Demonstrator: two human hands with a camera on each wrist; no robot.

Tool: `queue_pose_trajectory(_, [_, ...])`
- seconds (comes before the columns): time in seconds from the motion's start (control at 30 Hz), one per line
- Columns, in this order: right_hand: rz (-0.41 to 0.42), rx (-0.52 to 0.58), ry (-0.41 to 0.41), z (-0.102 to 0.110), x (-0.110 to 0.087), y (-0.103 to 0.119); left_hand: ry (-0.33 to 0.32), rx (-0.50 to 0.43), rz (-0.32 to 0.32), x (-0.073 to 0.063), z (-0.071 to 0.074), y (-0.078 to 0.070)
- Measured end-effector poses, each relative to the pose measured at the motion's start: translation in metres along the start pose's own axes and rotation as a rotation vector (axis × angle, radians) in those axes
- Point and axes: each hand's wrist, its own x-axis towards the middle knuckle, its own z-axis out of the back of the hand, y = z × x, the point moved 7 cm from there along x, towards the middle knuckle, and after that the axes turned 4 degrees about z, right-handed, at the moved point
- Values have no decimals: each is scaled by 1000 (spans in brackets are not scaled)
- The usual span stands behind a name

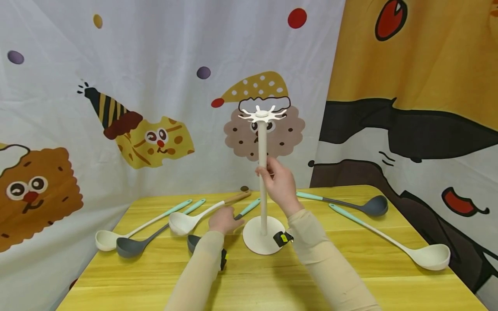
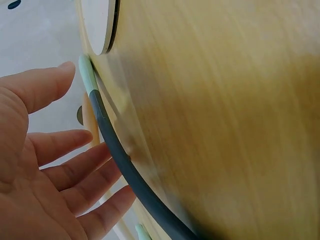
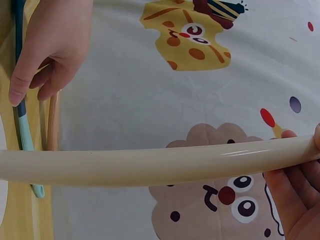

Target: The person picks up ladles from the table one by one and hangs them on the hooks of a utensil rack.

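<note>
A white utensil stand [image 1: 263, 194] rises upright from its round base, with a ring of hooks at the top and no utensil hanging there. My right hand [image 1: 281, 183] grips its pole partway up. Left of the base, my left hand [image 1: 223, 221] is low over a dark grey ladle with a mint handle [image 1: 249, 208]. In the left wrist view the thumb and fingers are spread, loosely bent, along one side of the ladle's grey shaft [image 2: 120, 150]; whether the fingertips touch it I cannot tell. The forearm partly covers the ladle's bowl [image 1: 192, 242].
On the wooden table [image 1: 249, 285], left, lie a white ladle [image 1: 105, 241], a grey ladle [image 1: 130, 247] and a white ladle with a brown handle [image 1: 183, 223]. Another grey ladle [image 1: 376, 206] and a white one [image 1: 432, 257] lie right. A printed curtain [image 1: 155, 65] hangs behind.
</note>
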Motion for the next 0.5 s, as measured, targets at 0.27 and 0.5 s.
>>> queue_pose_trajectory(0.27, [-24,2,-5,0,-2,-3,-23,9,-1,3,0,0])
queue_pose_trajectory(0.5, [-45,17,0,0,-3,-6,-25,11,29,4,-2,-2])
